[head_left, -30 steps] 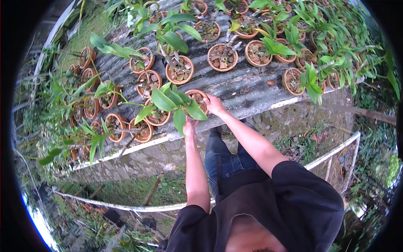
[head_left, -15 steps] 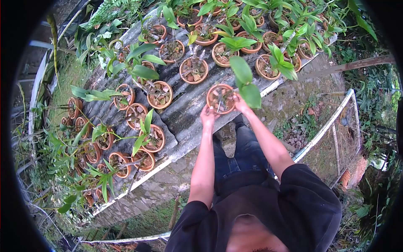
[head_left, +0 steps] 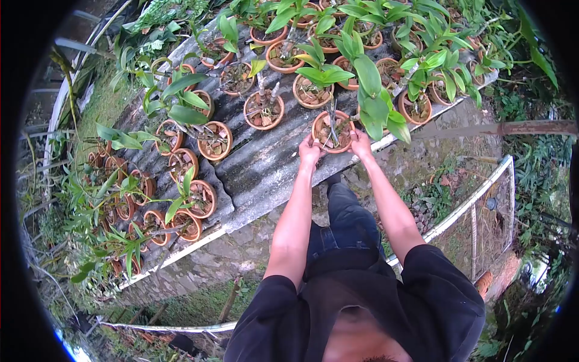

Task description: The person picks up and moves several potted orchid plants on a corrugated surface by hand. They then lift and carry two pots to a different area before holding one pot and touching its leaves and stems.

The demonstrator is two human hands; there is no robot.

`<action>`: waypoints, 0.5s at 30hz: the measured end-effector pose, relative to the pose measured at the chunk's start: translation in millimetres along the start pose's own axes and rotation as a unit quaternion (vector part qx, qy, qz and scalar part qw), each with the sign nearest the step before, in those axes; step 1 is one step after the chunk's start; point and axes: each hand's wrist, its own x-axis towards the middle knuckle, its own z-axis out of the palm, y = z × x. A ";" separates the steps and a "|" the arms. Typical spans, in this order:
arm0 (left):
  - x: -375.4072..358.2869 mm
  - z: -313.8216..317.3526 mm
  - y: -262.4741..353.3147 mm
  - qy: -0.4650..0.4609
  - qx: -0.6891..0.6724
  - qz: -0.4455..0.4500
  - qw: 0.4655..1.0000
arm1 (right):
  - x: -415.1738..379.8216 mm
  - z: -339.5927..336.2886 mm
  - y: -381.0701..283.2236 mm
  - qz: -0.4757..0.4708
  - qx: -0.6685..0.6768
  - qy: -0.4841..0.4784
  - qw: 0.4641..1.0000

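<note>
Between my hands is a round terracotta pot [head_left: 333,132] with brown chunks and a plant stem in it, at the front edge of a grey corrugated sheet [head_left: 265,175]. My left hand [head_left: 310,151] grips the pot's left rim, and my right hand [head_left: 362,143] grips its right rim. Broad green leaves [head_left: 374,108] rise at the pot's upper right. A pot with short bare stems [head_left: 263,110] stands to the left, and another terracotta pot [head_left: 416,108] is to the right. Whether the held pot rests on the sheet, I cannot tell.
More potted plants [head_left: 201,199] stand at the sheet's left end, and several leafy pots line its far side. A wooden pole [head_left: 525,128] extends to the right. White-edged netting frame [head_left: 476,193] is at the lower right, over stone paving [head_left: 241,253].
Both hands and the held pot have moved right and nearer the leafy pots along the sheet. The view has shifted, with the other pots appearing further left on the left side.
</note>
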 end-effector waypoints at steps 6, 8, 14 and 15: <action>5.8 20.8 -14.8 0.017 -0.020 -0.001 1.000 | 18.2 -11.1 19.0 -0.035 0.066 0.004 0.997; 0.9 22.5 -14.3 0.035 -0.011 -0.011 0.999 | 11.4 -14.9 -2.0 0.027 0.029 -0.017 0.999; -66.0 -35.9 -2.0 0.051 0.020 -0.076 0.996 | 17.4 -32.4 -12.6 0.082 0.066 -0.142 0.984; -79.3 -57.1 -9.6 0.085 -0.008 -0.071 0.994 | 18.1 -32.7 -11.6 0.077 0.076 -0.151 0.983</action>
